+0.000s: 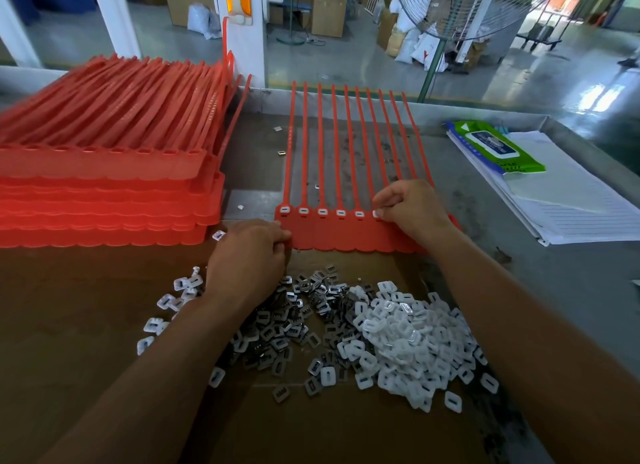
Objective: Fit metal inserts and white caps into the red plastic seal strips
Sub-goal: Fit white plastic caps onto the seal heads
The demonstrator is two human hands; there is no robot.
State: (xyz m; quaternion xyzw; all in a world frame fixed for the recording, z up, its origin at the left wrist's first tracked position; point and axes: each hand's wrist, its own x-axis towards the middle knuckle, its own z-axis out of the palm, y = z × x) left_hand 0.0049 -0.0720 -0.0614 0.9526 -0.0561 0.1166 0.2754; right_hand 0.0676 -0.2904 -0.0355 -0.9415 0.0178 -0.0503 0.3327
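Strip (346, 237) flat on the desk (540, 283), dead centre: a joined row of red seals, tails running away toward the far edge, broad tab end nearest the person and lapping onto the cardboard (69, 325). Left hand (249, 252) is down at the strip's near left corner, fingers (282, 237) curled and gripping that edge. Right hand (412, 211) is up at the row of heads, fingers (382, 200) bunched, pinching a white cap (376, 214) right at the sixth head from the left. Five heads to the left of it each show a white cap seated in the slot, neat in a line. Heads further right are hidden under the right hand, so no call on those.

On the cardboard, between the forearms, lie the loose parts: grey inserts (287, 328) heaped toward the left, white caps (412, 342) piled thick to the right, the two heaps running into each other in the middle. A few caps are scattered left of the left forearm, and one sits just beside the left hand by the stack.

That stack (104, 193) of red strips stands on the left, several layers high, tails fanned up at the back. Far right on the desk: a green wipes pack (495, 147) resting on lined papers (571, 207). Beyond the desk, a wire fan guard (460, 13) and boxes on the floor.
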